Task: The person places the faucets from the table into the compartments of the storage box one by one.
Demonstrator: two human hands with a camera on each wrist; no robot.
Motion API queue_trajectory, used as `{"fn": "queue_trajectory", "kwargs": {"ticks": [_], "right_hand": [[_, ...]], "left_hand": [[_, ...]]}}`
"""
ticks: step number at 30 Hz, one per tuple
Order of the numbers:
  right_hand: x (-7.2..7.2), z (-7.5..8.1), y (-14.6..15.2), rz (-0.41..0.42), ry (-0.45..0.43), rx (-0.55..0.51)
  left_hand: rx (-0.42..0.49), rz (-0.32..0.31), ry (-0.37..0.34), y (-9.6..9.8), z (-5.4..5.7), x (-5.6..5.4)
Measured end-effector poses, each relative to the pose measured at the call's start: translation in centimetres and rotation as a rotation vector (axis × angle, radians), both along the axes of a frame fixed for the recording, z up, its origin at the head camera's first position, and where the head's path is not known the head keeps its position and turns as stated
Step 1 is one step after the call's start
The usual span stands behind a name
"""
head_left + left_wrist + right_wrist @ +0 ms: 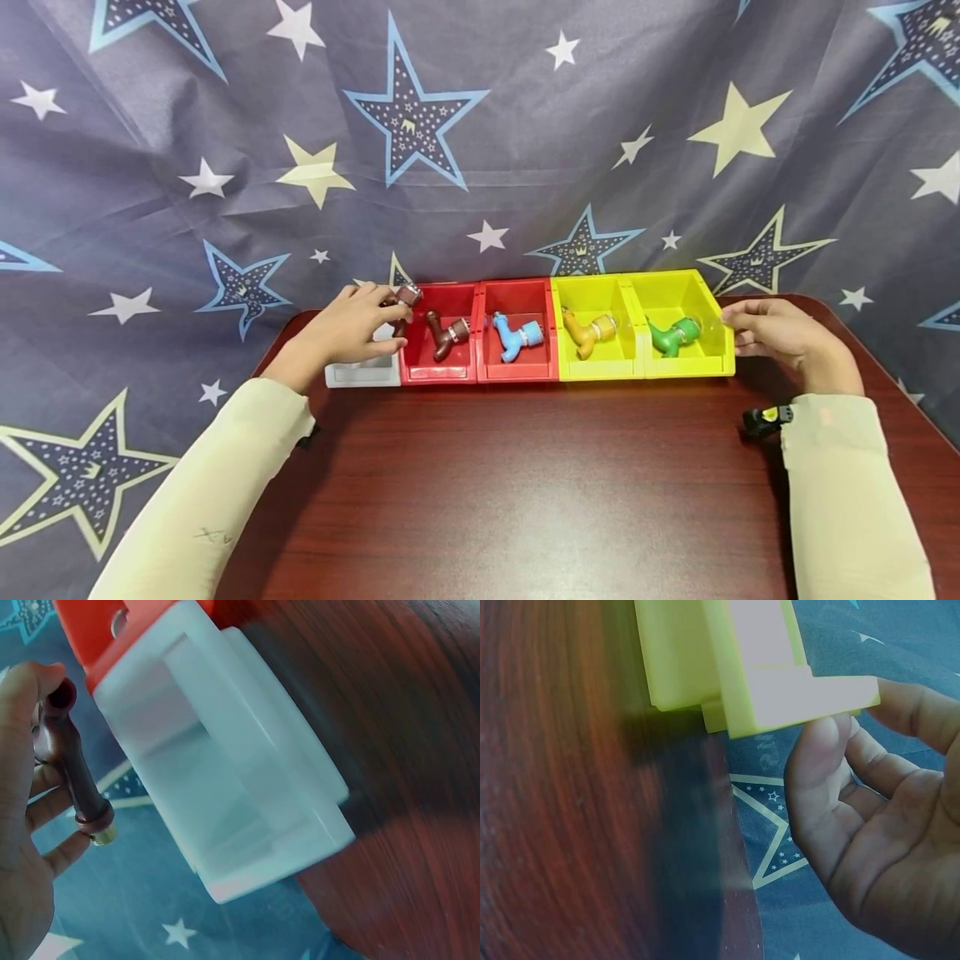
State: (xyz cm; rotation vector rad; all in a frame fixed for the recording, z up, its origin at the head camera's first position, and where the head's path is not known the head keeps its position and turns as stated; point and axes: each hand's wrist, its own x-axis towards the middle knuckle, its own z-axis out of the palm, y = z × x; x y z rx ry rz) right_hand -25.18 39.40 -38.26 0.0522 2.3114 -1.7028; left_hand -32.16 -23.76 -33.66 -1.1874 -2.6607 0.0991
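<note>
My left hand (355, 326) grips a dark brown plastic tap (79, 769) above the back of the white bin (214, 776); its threaded end points down past my fingers in the left wrist view. Bare floor shows inside that bin. A second brown tap (447, 336) lies in the neighbouring red bin (438, 375). At the row's other end, my right hand (783, 337) pinches the side edge of the outer yellow bin (739, 690) with thumb and index finger. Inside this bin rests a green tap (675, 337).
Between them, a blue tap (517, 336) lies in another red bin (517, 372) and a yellow tap (590, 333) in another yellow bin (600, 370). The bins stand side by side at the back of the dark wooden table (540, 483), before a star-patterned cloth (480, 192).
</note>
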Motion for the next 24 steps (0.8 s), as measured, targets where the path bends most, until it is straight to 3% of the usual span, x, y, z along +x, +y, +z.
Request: {"fn": "queue_trajectory", "kwargs": {"ticks": [14, 24], "right_hand": [[0.4, 0.2, -0.1, 0.012, 0.022, 0.016], [0.2, 0.2, 0.1, 0.017, 0.014, 0.029]], "left_hand": [[-0.028, -0.017, 0.022, -3.7, -0.8, -0.4], [-0.089, -0.060, 0.058, -4.7, -1.6, -0.9]]}}
